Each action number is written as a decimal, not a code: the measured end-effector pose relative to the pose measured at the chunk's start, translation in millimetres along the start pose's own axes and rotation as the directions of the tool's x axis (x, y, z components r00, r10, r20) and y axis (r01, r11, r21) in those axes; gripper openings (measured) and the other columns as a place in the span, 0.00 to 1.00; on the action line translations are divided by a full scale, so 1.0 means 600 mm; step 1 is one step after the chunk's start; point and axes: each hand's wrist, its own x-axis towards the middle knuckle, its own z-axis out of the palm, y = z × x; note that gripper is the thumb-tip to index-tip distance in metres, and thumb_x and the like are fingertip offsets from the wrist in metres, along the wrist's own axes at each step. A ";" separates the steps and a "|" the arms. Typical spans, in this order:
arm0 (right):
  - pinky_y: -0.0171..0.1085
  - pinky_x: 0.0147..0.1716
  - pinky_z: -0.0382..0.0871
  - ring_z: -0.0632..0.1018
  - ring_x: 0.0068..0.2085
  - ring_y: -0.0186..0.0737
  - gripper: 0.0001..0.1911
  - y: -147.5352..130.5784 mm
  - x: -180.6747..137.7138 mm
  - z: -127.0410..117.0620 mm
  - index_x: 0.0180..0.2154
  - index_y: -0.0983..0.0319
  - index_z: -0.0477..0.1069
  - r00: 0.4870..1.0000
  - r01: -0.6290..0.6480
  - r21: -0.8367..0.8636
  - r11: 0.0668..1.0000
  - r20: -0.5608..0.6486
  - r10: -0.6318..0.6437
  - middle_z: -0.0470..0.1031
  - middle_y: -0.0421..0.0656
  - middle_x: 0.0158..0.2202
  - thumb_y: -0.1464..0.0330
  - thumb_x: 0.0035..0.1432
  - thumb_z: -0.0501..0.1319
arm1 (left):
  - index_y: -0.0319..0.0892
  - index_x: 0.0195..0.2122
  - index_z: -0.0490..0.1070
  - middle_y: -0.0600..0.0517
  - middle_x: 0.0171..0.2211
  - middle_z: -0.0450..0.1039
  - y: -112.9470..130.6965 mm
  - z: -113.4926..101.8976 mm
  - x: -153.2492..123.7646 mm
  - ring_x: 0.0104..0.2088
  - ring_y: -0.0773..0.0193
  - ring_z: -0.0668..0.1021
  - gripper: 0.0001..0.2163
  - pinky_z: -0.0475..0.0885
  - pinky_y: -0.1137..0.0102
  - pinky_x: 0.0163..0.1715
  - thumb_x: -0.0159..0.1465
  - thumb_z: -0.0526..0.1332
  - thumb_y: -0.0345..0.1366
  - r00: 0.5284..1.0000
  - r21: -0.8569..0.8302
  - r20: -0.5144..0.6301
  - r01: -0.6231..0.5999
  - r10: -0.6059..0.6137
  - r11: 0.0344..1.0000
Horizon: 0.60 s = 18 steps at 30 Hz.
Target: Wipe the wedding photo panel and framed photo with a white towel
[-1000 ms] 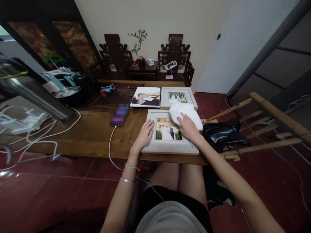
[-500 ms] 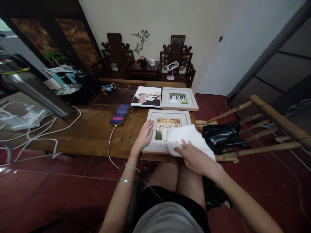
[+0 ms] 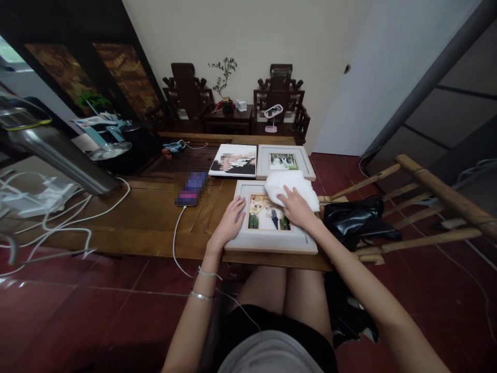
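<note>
A picture frame [image 3: 244,243] with a pale border and a photo inside lies flat near the table's front edge. My left hand [image 3: 230,223] rests on its left edge, fingers stretched out along the border. At the frame's upper right, a white towel [image 3: 310,192] lies bunched against the glass, covering that corner. My right hand [image 3: 298,206] grips the towel from above, pressing it down. Behind it sit a second picture frame [image 3: 308,163] with an outdoor photo and a white-edged photo panel [image 3: 236,150] standing side by side, both lying flat.
A phone [image 3: 191,189] on a white cable lies left of the frame. Further left are a steel flask [image 3: 66,150], a power strip [image 3: 50,194] and tangled cables. A bamboo chair [image 3: 419,235] with a black bag [image 3: 351,220] stands at the right of the wooden table [image 3: 155,228].
My right hand has moved the towel away from me, from the frame's lower right to its upper right, uncovering more of the photo. My left hand keeps its place on the frame.
</note>
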 end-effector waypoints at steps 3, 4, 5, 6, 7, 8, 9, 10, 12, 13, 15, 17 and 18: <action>0.57 0.60 0.45 0.54 0.64 0.55 0.28 0.014 0.030 0.007 0.54 0.67 0.65 1.000 0.011 -0.055 0.998 -0.010 -0.012 0.58 0.56 0.62 0.81 0.51 0.51 | 0.39 0.57 0.65 0.43 0.59 0.63 0.002 0.000 0.000 0.63 0.56 0.60 0.18 0.56 0.54 0.62 0.66 0.50 0.35 1.000 -0.001 -0.009 0.001 -0.001 1.000; 0.58 0.60 0.45 0.53 0.64 0.56 0.28 0.012 0.031 0.008 0.54 0.67 0.65 1.000 0.025 -0.067 0.997 0.008 -0.025 0.56 0.55 0.63 0.81 0.51 0.51 | 0.39 0.56 0.65 0.42 0.59 0.63 0.002 0.000 -0.001 0.63 0.56 0.60 0.18 0.56 0.54 0.62 0.66 0.50 0.35 1.000 -0.003 -0.013 0.005 -0.005 1.000; 0.60 0.59 0.45 0.53 0.64 0.57 0.27 0.007 0.028 0.007 0.54 0.66 0.65 0.999 0.044 -0.075 0.996 0.033 -0.042 0.56 0.55 0.64 0.81 0.52 0.50 | 0.38 0.56 0.65 0.42 0.59 0.64 0.003 0.001 -0.001 0.63 0.56 0.60 0.18 0.56 0.54 0.62 0.66 0.50 0.35 1.000 -0.007 -0.018 0.010 -0.010 1.000; 0.61 0.58 0.45 0.52 0.64 0.57 0.27 0.000 0.021 0.006 0.54 0.66 0.65 0.996 0.067 -0.077 0.995 0.061 -0.062 0.56 0.54 0.64 0.81 0.52 0.50 | 0.38 0.56 0.66 0.42 0.59 0.64 0.003 0.001 -0.001 0.63 0.56 0.61 0.18 0.56 0.54 0.62 0.66 0.50 0.35 1.000 -0.011 -0.023 0.015 -0.015 1.000; 0.61 0.58 0.45 0.53 0.64 0.58 0.27 -0.010 0.009 0.003 0.54 0.65 0.66 0.993 0.087 -0.073 0.994 0.091 -0.080 0.56 0.54 0.64 0.81 0.52 0.50 | 0.38 0.56 0.66 0.42 0.59 0.64 0.004 0.002 -0.001 0.63 0.56 0.61 0.18 0.56 0.54 0.62 0.66 0.50 0.35 0.999 -0.017 -0.028 0.019 -0.019 1.000; 0.61 0.58 0.46 0.53 0.64 0.58 0.27 -0.021 -0.007 -0.002 0.54 0.65 0.66 0.988 0.101 -0.062 0.993 0.124 -0.093 0.56 0.54 0.63 0.81 0.52 0.50 | 0.38 0.56 0.66 0.42 0.59 0.64 0.004 0.003 -0.001 0.63 0.56 0.61 0.18 0.56 0.53 0.62 0.66 0.50 0.35 0.999 -0.022 -0.033 0.021 -0.022 1.000; 0.61 0.57 0.47 0.54 0.64 0.58 0.27 -0.035 -0.025 -0.010 0.54 0.65 0.66 0.982 0.111 -0.043 0.993 0.159 -0.103 0.57 0.54 0.63 0.81 0.52 0.50 | 0.39 0.56 0.66 0.42 0.59 0.64 0.004 0.003 -0.001 0.63 0.56 0.61 0.18 0.56 0.53 0.62 0.66 0.50 0.34 0.999 -0.026 -0.037 0.023 -0.024 0.999; 0.61 0.57 0.48 0.55 0.64 0.58 0.27 -0.048 -0.046 -0.020 0.53 0.65 0.67 0.975 0.116 -0.016 0.993 0.193 -0.110 0.58 0.54 0.63 0.81 0.52 0.50 | 0.40 0.56 0.66 0.43 0.59 0.64 0.004 0.004 -0.001 0.63 0.56 0.61 0.18 0.56 0.52 0.62 0.66 0.50 0.34 0.999 -0.029 -0.041 0.024 -0.025 0.999; 0.60 0.56 0.51 0.57 0.63 0.58 0.27 -0.076 -0.089 -0.046 0.53 0.64 0.68 0.959 0.117 0.050 0.992 0.253 -0.126 0.60 0.55 0.61 0.81 0.51 0.51 | 0.40 0.56 0.66 0.44 0.59 0.64 0.005 0.004 -0.002 0.63 0.56 0.61 0.18 0.56 0.52 0.62 0.65 0.51 0.34 0.998 -0.028 -0.047 0.027 -0.028 0.999; 0.59 0.56 0.53 0.59 0.62 0.58 0.27 -0.089 -0.109 -0.060 0.53 0.64 0.68 0.952 0.118 0.088 0.989 0.272 -0.137 0.61 0.55 0.61 0.81 0.51 0.51 | 0.40 0.56 0.66 0.44 0.59 0.64 0.005 0.004 -0.002 0.63 0.56 0.61 0.18 0.56 0.52 0.62 0.65 0.51 0.34 0.998 -0.026 -0.049 0.029 -0.030 0.999; 0.57 0.55 0.57 0.63 0.60 0.57 0.27 -0.111 -0.141 -0.087 0.53 0.64 0.68 0.938 0.119 0.159 0.980 0.305 -0.164 0.64 0.57 0.58 0.81 0.51 0.50 | 0.40 0.56 0.65 0.44 0.59 0.64 0.005 0.004 -0.003 0.62 0.57 0.61 0.18 0.56 0.53 0.62 0.65 0.51 0.34 0.998 -0.021 -0.048 0.031 -0.032 0.999; 0.55 0.54 0.59 0.65 0.59 0.56 0.27 -0.124 -0.158 -0.102 0.52 0.64 0.68 0.928 0.129 0.213 0.969 0.318 -0.193 0.67 0.56 0.56 0.80 0.50 0.50 | 0.40 0.56 0.65 0.44 0.59 0.64 0.005 0.003 -0.003 0.62 0.57 0.61 0.18 0.56 0.53 0.62 0.66 0.50 0.34 0.998 -0.016 -0.049 0.031 -0.031 0.999; 0.55 0.54 0.60 0.65 0.59 0.55 0.27 -0.127 -0.160 -0.103 0.52 0.64 0.68 0.928 0.136 0.227 0.964 0.311 -0.205 0.67 0.56 0.55 0.80 0.50 0.50 | 0.40 0.56 0.65 0.44 0.59 0.64 0.005 0.003 -0.003 0.62 0.57 0.61 0.18 0.56 0.54 0.62 0.66 0.50 0.34 0.998 -0.014 -0.048 0.030 -0.030 0.999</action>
